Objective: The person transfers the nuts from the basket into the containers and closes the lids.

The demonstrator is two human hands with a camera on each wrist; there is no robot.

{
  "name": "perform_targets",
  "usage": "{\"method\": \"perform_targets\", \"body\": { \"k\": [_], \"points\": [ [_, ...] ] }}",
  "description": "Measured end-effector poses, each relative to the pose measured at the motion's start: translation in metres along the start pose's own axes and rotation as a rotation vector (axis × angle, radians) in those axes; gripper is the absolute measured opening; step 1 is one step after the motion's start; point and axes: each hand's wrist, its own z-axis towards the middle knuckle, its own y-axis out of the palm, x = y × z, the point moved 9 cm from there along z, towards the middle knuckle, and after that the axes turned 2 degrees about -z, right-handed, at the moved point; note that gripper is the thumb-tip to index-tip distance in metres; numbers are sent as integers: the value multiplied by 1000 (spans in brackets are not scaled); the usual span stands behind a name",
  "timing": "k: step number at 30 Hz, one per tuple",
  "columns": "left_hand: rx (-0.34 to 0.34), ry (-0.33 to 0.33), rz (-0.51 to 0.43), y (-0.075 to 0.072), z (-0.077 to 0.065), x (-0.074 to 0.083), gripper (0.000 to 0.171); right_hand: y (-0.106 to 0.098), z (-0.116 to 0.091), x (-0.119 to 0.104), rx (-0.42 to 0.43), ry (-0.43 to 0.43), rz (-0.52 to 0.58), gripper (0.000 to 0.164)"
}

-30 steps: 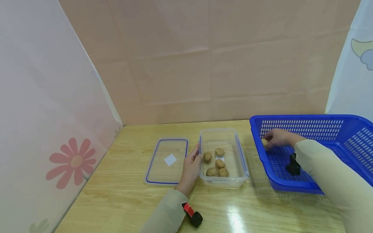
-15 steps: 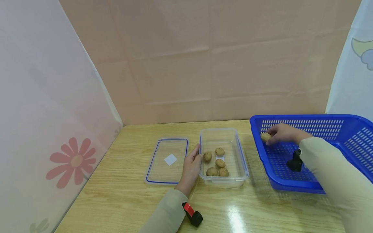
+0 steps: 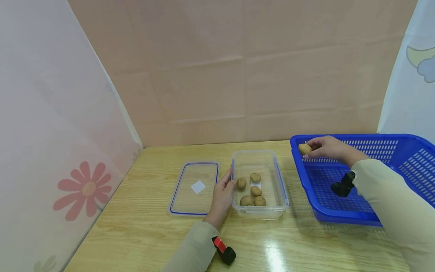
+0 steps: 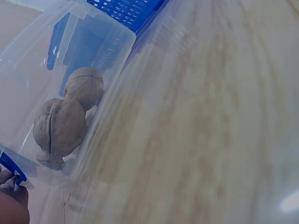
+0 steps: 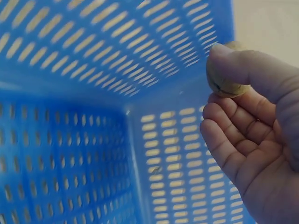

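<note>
Walnut (image 3: pixel 304 149) is sitting pinched in the right hand (image 3: pixel 329 147), by the left rim of the basket (image 3: pixel 343 215).
The fingers (image 5: pixel 219 119) are gripping it narrowly, its long axis running roughly sideways; the box (image 3: pixel 281 177) is lying to their left, where the left hand (image 3: pixel 222 194) is resting against its left wall.

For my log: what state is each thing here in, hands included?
Container: upright, uncovered
Lid: off, flat on the table
Five walnuts: inside the container
Sixth walnut: pinched by the right hand
Blue basket: upright, open-topped
Left hand: holding the container's side
Right hand: pinching that walnut
</note>
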Motion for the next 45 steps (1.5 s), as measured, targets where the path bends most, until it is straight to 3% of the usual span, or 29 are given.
{"method": "perform_targets", "body": {
  "k": [7,21,33,45],
  "points": [
    [-4,0,9,0,0,-1,48,-8,-4,-12,44,-12,135,57],
    [-7,6,11,-1,3,3,49,-8,-4,-54,33,-62,336,58],
    [8,-14,4,-2,5,-1,50,10,-11,-104,3,-171,490,47],
    [2,-17,-7,0,5,1,50,38,-30,-139,-67,-209,518,46]
  ]
}}
